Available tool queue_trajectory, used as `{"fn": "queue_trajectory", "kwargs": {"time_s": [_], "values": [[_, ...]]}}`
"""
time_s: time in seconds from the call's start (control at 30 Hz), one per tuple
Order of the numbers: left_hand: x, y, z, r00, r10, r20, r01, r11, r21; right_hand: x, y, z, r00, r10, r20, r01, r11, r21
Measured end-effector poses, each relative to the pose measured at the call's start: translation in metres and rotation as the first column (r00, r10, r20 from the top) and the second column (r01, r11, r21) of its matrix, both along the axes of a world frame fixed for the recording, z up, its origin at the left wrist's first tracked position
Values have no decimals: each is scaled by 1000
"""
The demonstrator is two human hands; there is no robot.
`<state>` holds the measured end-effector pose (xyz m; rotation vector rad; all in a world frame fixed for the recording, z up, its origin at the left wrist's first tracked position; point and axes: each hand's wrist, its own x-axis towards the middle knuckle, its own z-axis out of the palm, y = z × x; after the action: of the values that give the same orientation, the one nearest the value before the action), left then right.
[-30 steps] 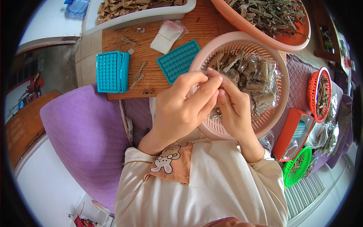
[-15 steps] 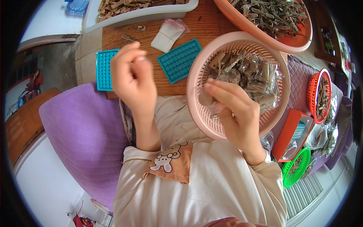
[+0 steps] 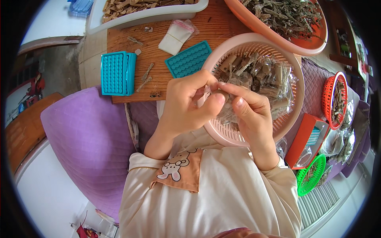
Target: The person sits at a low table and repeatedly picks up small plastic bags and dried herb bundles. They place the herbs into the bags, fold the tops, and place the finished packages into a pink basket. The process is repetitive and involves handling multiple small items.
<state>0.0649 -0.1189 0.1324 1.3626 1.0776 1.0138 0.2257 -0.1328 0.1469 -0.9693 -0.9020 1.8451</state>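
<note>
Meeting over the near rim of the pink basket (image 3: 293, 107), the left hand (image 3: 186, 105) and the right hand (image 3: 250, 115) are both pinching one small clear packet (image 3: 222, 104) that is holding a brown stick-like piece. The left hand's thumb and forefinger are closing together on the packet's left end; the fingers (image 3: 242, 90) of the right hand are clamping its right side, so the packet is hanging just above the basket's near edge. Inside the basket, more clear packets of brown sticks (image 3: 258, 75) are lying in a heap. Left of the basket, on the wooden counter (image 3: 158, 51), a teal dimpled tray (image 3: 188, 58) is lying flat, and farther left a stack of teal trays (image 3: 117, 73) is sitting at the counter's edge. Beyond the basket, an orange bowl (image 3: 313, 41) is holding dried twigs. Right of the basket, a red mesh basket (image 3: 327, 99) is standing. A purple cushion (image 3: 83, 139) is lying left of the forearms.
</note>
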Motion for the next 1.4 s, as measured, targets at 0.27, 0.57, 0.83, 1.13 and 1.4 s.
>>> {"fn": "queue_trajectory", "kwargs": {"time_s": [0.27, 0.57, 0.83, 1.13, 1.4], "values": [[12, 0, -15, 944, 16, 331, 100, 938, -331, 0, -7, -16, 996, -40, -73, 34, 996, -87], [22, -7, 1, 923, 355, -145, -283, 886, 369, -3, -4, -16, 724, -310, -616, -42, 872, -488], [2, -1, -5, 950, 238, -203, 27, 584, 812, -8, -6, -23, 530, -379, -758, -200, 813, -546], [-26, 0, 1, 809, 212, -548, 369, 542, 755, 6, -1, -34, 802, -209, -560, -75, 895, -440], [-69, 17, -61, 930, 344, 128, -359, 926, 118, 86, 17, -13, 712, -669, 213, 655, 742, 142]]}}
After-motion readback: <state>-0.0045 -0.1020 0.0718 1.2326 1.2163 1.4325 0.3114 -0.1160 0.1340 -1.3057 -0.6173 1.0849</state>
